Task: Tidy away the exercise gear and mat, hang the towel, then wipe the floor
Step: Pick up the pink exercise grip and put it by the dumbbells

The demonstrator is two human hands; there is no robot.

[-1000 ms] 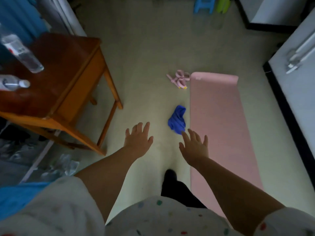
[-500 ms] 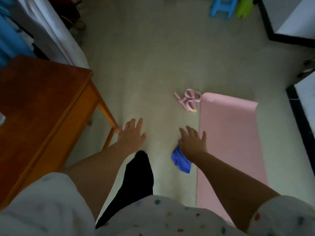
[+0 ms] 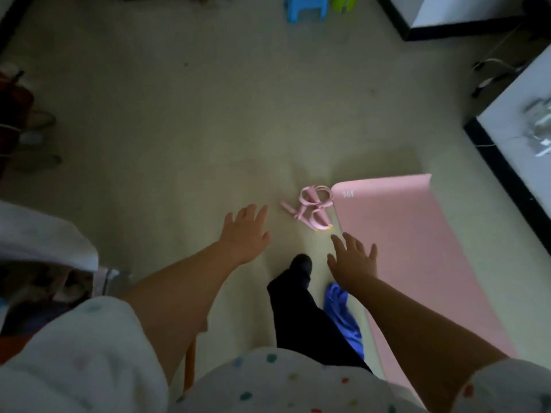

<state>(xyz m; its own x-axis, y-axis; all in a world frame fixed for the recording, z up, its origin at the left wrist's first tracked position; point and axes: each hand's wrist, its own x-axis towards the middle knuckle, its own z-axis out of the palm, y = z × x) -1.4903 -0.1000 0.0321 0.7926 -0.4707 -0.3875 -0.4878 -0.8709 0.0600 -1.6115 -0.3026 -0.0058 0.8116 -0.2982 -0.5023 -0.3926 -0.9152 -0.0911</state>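
A pink exercise mat (image 3: 417,251) lies unrolled on the pale floor at the right. At its far left corner sits a pink resistance-band set (image 3: 311,208) in a small tangle. A blue towel (image 3: 343,315) lies crumpled on the floor beside the mat, partly hidden by my dark trouser leg and right forearm. My left hand (image 3: 246,232) hovers with spread fingers just left of the pink gear, holding nothing. My right hand (image 3: 353,262) is spread too, just below the gear at the mat's left edge, above the towel.
A blue plastic stool (image 3: 307,7) and a green object (image 3: 344,0) stand at the far end. White furniture with black edges (image 3: 507,162) lines the right side. An orange table leg (image 3: 189,365) shows near my left arm; clutter (image 3: 26,120) sits at the left wall.
I have stepped forward: the pink gear is now right in front of my hands and the blue towel has passed under my right forearm. The wooden table has dropped out of view.
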